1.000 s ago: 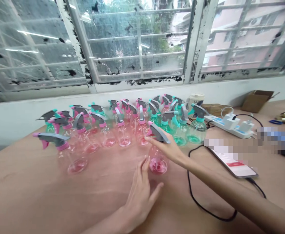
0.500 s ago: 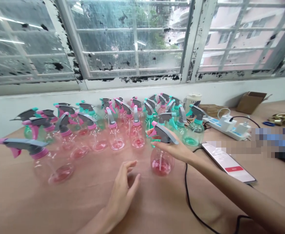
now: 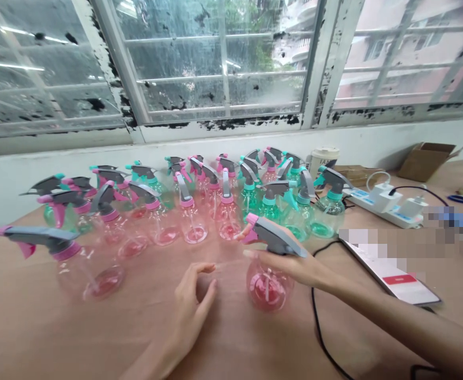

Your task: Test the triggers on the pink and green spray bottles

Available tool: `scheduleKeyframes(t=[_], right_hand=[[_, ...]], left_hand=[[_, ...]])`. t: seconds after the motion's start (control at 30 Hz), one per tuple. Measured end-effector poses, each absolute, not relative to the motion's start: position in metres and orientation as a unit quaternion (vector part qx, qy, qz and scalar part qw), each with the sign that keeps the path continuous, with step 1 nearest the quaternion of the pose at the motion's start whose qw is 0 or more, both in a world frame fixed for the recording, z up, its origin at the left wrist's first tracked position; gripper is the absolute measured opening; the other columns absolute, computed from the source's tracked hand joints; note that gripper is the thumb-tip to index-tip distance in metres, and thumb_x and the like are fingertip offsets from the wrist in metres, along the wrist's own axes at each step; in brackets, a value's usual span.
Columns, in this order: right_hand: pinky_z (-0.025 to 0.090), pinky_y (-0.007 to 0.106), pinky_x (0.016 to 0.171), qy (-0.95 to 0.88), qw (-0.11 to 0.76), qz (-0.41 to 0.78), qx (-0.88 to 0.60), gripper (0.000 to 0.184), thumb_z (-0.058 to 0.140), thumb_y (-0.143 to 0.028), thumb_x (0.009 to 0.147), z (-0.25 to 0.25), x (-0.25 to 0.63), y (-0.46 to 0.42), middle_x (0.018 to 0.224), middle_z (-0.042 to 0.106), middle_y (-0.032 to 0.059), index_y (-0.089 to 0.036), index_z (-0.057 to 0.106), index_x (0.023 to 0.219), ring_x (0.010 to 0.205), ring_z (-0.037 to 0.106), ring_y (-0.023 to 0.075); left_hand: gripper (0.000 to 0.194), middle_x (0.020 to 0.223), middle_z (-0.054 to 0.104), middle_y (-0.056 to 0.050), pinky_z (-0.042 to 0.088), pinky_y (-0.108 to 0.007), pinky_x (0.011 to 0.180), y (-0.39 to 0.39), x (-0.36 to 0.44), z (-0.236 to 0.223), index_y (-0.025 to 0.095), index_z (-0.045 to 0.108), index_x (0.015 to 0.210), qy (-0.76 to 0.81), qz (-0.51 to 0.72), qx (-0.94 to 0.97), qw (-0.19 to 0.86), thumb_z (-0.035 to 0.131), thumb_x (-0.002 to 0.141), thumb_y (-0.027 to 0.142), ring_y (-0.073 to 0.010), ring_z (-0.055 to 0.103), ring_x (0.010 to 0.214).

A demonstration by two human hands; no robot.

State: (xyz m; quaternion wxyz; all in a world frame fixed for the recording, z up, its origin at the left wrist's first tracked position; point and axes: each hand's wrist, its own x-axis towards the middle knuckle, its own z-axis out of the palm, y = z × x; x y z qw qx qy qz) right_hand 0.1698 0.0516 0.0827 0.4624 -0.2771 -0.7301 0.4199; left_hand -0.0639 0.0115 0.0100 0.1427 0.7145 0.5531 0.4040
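Observation:
My right hand (image 3: 284,262) is wrapped round the neck of a pink spray bottle (image 3: 271,290), just under its grey and pink trigger head. The bottle is upright; whether its base touches the table I cannot tell. To its left, my left hand (image 3: 194,306) hovers low over the table with fingers curved and thumb apart, holding nothing. Another pink spray bottle (image 3: 106,279) stands at the front left. Behind both hands are several more pink spray bottles (image 3: 194,232) and several green spray bottles (image 3: 322,227), close together.
On the right lie a phone (image 3: 401,274) and a white power strip (image 3: 393,214) with chargers in it. A black cable (image 3: 316,327) runs down the table beside my right forearm. A paper cup (image 3: 324,158) and an open cardboard box (image 3: 425,161) stand near the wall under the windows.
My right hand has brought the pink spray bottle nearer to me and slightly right. My left hand has shifted a little left. The view has turned slightly.

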Motion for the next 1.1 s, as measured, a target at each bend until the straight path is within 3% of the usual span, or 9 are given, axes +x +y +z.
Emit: scheduleKeyframes(t=[0.17,0.47,0.67,0.83,0.97,1.1], right_hand=[[0.049,0.023,0.06,-0.762,0.436,0.4,-0.263,0.019,0.064,-0.023,0.083,0.089,0.173,0.032,0.084,0.06,-0.0006,-0.025,0.065,0.101,0.063,0.052,0.0104],[0.047,0.021,0.062,-0.758,0.449,0.399,-0.256,0.024,0.059,-0.014,0.082,0.092,0.162,0.038,0.089,0.06,-0.0018,-0.027,0.064,0.102,0.069,0.053,0.0105],[0.044,0.021,0.059,-0.749,0.453,0.391,-0.284,0.013,0.068,-0.019,0.08,0.085,0.158,0.038,0.076,0.056,-0.0042,-0.024,0.059,0.087,0.065,0.052,0.01],[0.039,0.021,0.056,-0.739,0.492,0.322,-0.329,0.02,0.068,-0.019,0.082,0.086,0.156,0.033,0.066,0.05,-0.0068,-0.021,0.051,0.072,0.057,0.046,0.0078],[0.044,0.022,0.061,-0.738,0.492,0.335,-0.319,0.008,0.064,-0.022,0.086,0.086,0.158,0.034,0.077,0.059,-0.0038,-0.022,0.058,0.081,0.066,0.055,0.0101],[0.049,0.024,0.064,-0.734,0.478,0.372,-0.306,0.006,0.062,-0.027,0.088,0.088,0.159,0.036,0.084,0.062,-0.0017,-0.023,0.062,0.092,0.069,0.059,0.0116]], left_hand=[[0.019,0.101,0.068,-0.004,0.05,-0.043,0.09,0.014,-0.074,0.013,0.023,0.057,0.101,0.571,0.387,0.707,0.153,0.049,0.09,0.037,-0.0237,0.065,0.1],[0.019,0.1,0.069,-0.005,0.05,-0.044,0.089,0.01,-0.069,0.012,0.023,0.057,0.1,0.581,0.378,0.7,0.172,0.048,0.09,0.037,-0.0236,0.065,0.098],[0.015,0.097,0.068,-0.003,0.051,-0.04,0.086,0.007,-0.067,0.011,0.023,0.058,0.097,0.568,0.387,0.698,0.202,0.05,0.09,0.034,-0.0215,0.065,0.095],[0.014,0.092,0.067,-0.002,0.052,-0.037,0.082,0.007,-0.067,0.012,0.023,0.057,0.093,0.58,0.374,0.689,0.221,0.05,0.09,0.035,-0.0202,0.066,0.09],[0.014,0.092,0.067,-0.003,0.053,-0.038,0.083,0.009,-0.068,0.012,0.022,0.056,0.094,0.58,0.375,0.688,0.22,0.05,0.091,0.035,-0.0206,0.066,0.09],[0.02,0.109,0.066,-0.008,0.053,-0.045,0.092,0.009,-0.069,0.009,0.022,0.054,0.108,0.577,0.336,0.72,0.191,0.048,0.092,0.033,-0.0232,0.064,0.104]])
